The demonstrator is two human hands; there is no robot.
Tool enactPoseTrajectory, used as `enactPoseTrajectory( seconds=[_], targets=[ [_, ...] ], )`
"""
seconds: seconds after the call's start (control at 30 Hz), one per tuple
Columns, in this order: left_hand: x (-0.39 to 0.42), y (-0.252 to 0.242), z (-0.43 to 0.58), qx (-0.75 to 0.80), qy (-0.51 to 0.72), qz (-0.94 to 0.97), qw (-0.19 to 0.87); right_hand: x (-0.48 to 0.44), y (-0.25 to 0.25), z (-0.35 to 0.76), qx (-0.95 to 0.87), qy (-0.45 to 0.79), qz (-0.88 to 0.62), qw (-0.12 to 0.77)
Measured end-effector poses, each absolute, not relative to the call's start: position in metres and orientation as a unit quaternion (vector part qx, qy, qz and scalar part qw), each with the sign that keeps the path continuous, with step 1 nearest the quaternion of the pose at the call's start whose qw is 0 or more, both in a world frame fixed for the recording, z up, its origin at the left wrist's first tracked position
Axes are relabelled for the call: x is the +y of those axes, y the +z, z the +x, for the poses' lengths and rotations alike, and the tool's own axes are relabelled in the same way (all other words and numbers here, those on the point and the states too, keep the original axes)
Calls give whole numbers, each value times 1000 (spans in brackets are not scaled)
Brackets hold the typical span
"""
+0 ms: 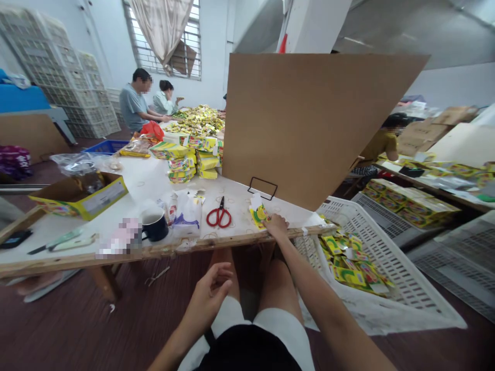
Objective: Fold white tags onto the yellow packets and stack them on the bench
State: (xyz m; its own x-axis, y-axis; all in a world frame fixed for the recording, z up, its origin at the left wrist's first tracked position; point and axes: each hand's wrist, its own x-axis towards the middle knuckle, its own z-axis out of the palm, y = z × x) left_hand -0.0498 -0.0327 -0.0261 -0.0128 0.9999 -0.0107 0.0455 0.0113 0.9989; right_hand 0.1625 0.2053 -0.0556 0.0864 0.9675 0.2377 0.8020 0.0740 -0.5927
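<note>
My right hand (276, 225) rests on the front edge of the white worktable (147, 180), fingers curled over a small stack of yellow and green packets (258, 215). My left hand (211, 296) hangs below the table edge above my knee, fingers loosely bent and apart, holding nothing. Red-handled scissors (218, 215) lie on the table just left of the packets. A black wire stand (263, 187) sits behind them.
A large brown cardboard sheet (309, 123) stands upright on the table. A white slatted crate (386, 268) with several packets sits at my right. A dark mug (155, 225), an open yellow box (77, 196) and packet stacks (189, 154) lie left. Other people sit farther along.
</note>
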Motion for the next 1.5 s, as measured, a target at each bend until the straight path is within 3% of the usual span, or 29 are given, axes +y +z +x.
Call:
enactPoseTrajectory(
  seconds=[0.33,0.57,0.67,0.77,0.9,1.17,1.37,1.5],
  targets=[
    [-30,-25,-43,507,481,517,495,189,-21,161,-616,300,-612,394],
    [-24,-28,-44,481,581,414,510,44,-22,119,-652,447,-462,402],
    [-23,-31,-42,488,563,421,517,-1,-22,107,-747,290,-447,398],
    [-24,-34,-43,478,514,465,540,-13,-19,108,-827,150,-438,320],
    [-27,-35,-43,477,473,502,545,-9,-21,113,-855,186,-411,257],
    [-32,-29,-38,473,443,440,622,-12,-27,113,-740,325,-419,413],
    [-41,-26,-35,424,428,264,753,-11,-13,118,-728,347,-414,421],
    [-38,-21,-33,340,443,271,784,-11,-8,121,-734,352,-408,413]
  ],
)
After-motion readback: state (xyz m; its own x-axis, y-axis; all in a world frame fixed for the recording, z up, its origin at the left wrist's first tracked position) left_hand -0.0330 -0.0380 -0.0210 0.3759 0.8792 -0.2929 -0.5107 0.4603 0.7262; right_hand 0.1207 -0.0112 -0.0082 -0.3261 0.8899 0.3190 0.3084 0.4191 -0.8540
